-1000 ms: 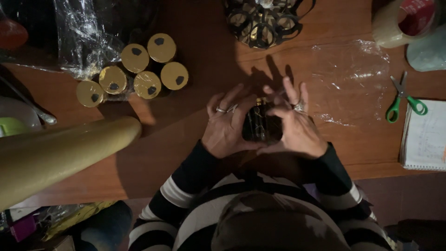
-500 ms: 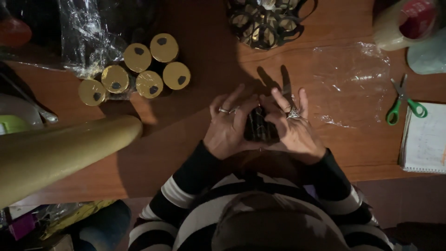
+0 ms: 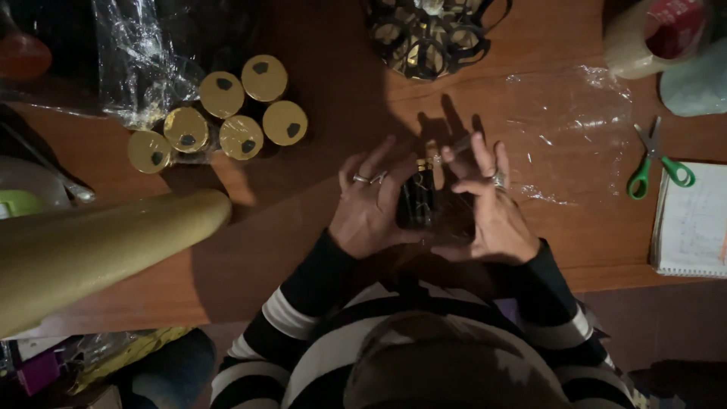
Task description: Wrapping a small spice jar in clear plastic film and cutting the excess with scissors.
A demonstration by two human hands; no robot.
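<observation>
Table [image 3: 318, 204]: brown wood; its near edge runs just below the wrists, with bare wood left of the hands.
Gold roll [image 3: 98, 250]: the biggest thing, lying slantwise well left of the small dark jar, its round end pointing up and right.
Plastic sheet [image 3: 568, 144]: clear film lying flat just right of the jar, reaching toward the scissors.
Notebook [image 3: 693, 220]: far right of the jar, at the table's right edge.
Gold-lidded jars [image 3: 219, 113]: six in a cluster, up and left of the jar, well apart from it.
Left hand [image 3: 371, 204]: curled round the jar's left side, fingers spread, rings showing.
Right hand [image 3: 488, 208]: cupped on the jar's right side, fingers raised and fanned, wrapping film over it.
Scissors [image 3: 655, 159]: green handles, right of the jar past the film, blades pointing up and left.
Small dark jar [image 3: 418, 201]: held between both hands over the table's near middle; long axis runs away from the person, gold end pointing to the far side.
</observation>
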